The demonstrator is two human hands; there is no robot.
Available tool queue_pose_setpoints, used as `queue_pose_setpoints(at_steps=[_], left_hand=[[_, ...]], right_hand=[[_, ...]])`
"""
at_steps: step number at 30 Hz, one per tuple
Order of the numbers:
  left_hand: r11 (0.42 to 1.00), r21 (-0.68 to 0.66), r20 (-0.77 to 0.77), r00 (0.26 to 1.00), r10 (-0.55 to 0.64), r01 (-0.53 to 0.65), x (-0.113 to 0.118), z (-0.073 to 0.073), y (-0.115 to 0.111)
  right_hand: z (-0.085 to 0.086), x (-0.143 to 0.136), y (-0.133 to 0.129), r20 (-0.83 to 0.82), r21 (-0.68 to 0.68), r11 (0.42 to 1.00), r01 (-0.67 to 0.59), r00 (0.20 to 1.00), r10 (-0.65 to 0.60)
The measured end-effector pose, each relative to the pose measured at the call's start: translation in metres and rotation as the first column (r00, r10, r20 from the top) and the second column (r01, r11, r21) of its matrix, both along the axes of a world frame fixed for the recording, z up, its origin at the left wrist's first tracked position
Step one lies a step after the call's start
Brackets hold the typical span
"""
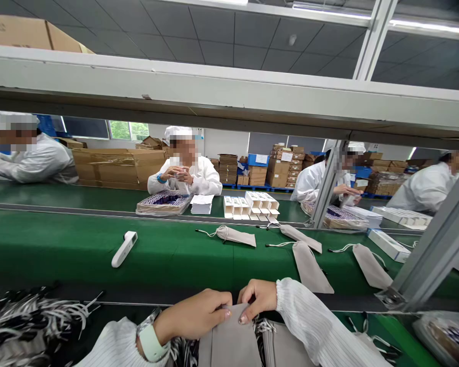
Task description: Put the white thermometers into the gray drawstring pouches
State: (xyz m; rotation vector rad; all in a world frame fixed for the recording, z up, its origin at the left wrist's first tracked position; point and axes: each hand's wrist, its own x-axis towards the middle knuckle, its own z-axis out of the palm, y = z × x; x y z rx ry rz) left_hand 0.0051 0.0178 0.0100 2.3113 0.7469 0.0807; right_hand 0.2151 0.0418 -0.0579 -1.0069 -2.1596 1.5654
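Observation:
My left hand [197, 312], with a pale green watch band at its wrist, pinches the top edge of a grey cloth pouch [235, 341] at the bottom centre. On the same edge, a little to the right, my right hand [258, 299] has its thumb and fingers closed on the pouch. The pouch hangs upright between both hands. Stacked grey pouches [286, 344] with white cords lie just right of it and partly under my right sleeve. More cords show beneath my left wrist.
A green belt [176, 255] crosses ahead, carrying a white device [124, 249] and several grey pouches [311, 267]. Corded pouches [19, 326] are heaped at left. A metal post [432, 244] rises at right. People in white sit opposite beside small boxes [250, 206].

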Motion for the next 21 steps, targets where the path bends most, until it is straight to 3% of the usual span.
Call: queue_pose_setpoints(at_steps=[21], left_hand=[[1.0, 0.015, 0.013, 1.0, 0.0, 0.0, 0.0026, -0.0018, -0.0002]], right_hand=[[0.0049, -0.0027, -0.0025, -0.022, -0.009, 1.0, 0.004, 1.0, -0.004]])
